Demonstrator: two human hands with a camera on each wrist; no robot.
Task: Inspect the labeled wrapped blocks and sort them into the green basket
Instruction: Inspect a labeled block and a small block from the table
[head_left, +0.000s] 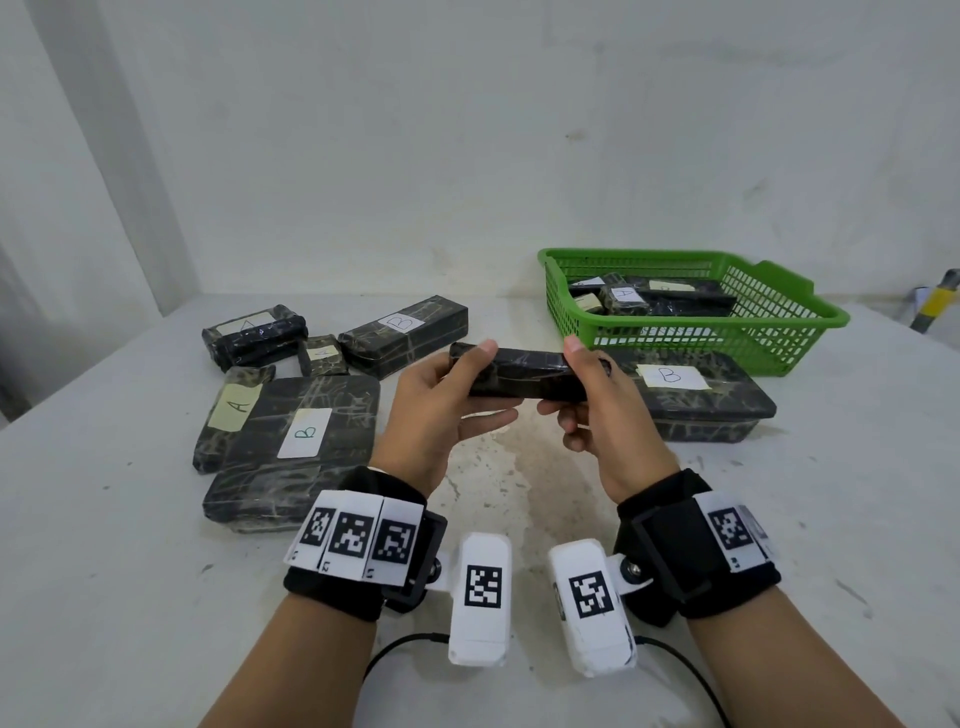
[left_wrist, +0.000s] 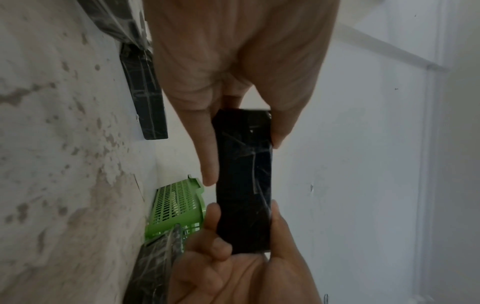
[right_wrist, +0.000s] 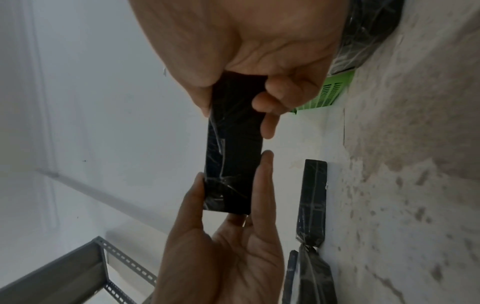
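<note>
A long black wrapped block (head_left: 524, 376) is held level above the table, with no label on the faces that show. My left hand (head_left: 483, 384) pinches its left end, thumb on top and fingers beneath. My right hand (head_left: 563, 376) grips its right end the same way. The left wrist view shows the block (left_wrist: 244, 174) between both hands, and so does the right wrist view, block (right_wrist: 233, 144). The green basket (head_left: 727, 332) stands at the back right with several labelled blocks (head_left: 649, 299) inside.
On the table lie a flat block marked B (head_left: 696, 395) in front of the basket, a large B block (head_left: 301, 441) with a narrow A block (head_left: 234, 410) on its edge, another B block (head_left: 410, 332) and smaller blocks (head_left: 254, 332) behind. A white wall closes the back.
</note>
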